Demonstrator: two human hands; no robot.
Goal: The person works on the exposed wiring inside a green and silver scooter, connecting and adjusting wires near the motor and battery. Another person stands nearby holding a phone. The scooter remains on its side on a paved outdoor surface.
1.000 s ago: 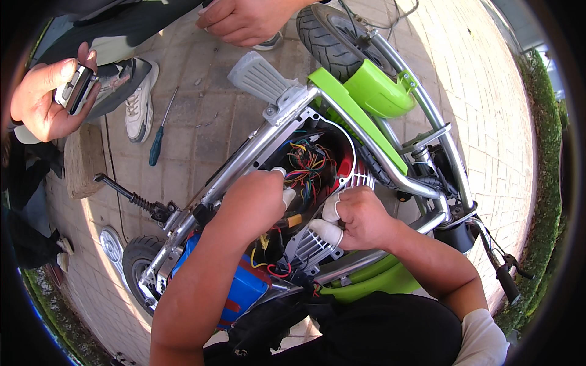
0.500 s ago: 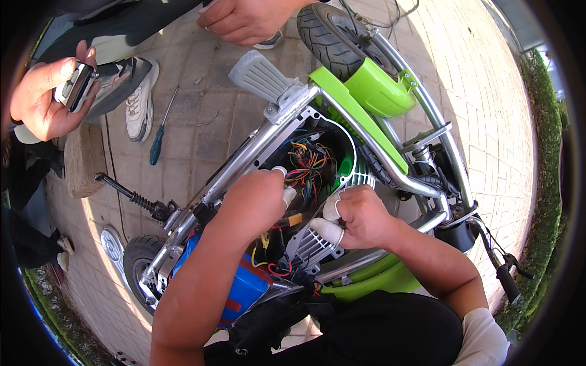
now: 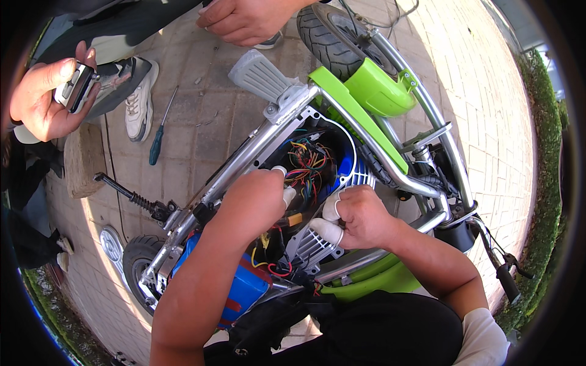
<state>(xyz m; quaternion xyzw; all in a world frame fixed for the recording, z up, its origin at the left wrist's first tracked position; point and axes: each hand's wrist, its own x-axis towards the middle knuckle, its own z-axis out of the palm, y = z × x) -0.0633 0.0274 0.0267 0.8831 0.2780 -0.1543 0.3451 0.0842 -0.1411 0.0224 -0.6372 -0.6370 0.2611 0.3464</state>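
Bundled coloured wires [image 3: 308,161] fill an open silver housing [image 3: 363,177] in the frame of a green electric scooter [image 3: 360,116] lying on its side. My left hand [image 3: 256,198] reaches over the wires with curled fingers. White covers wrap its thumb and index fingertips; what they grip, if anything, is hidden. My right hand [image 3: 360,216] is closed above the housing's ribbed edge, its thumb and index finger also in white covers. I cannot make out anything between them. Blue shows on the housing's inner wall. A blue battery pack [image 3: 247,280] lies under my left forearm, beside yellow and red leads.
Another person's hand [image 3: 52,100] holds a small black-and-silver device [image 3: 76,87] at left; their other hand [image 3: 244,21] is at the top. A screwdriver [image 3: 160,137] lies on the paving near their shoe [image 3: 140,107]. The kickstand [image 3: 131,195] and handlebar [image 3: 506,280] stick out sideways.
The inner wall of the housing showed green before and shows blue now. Both my hands and the other person's hands have stayed in place.
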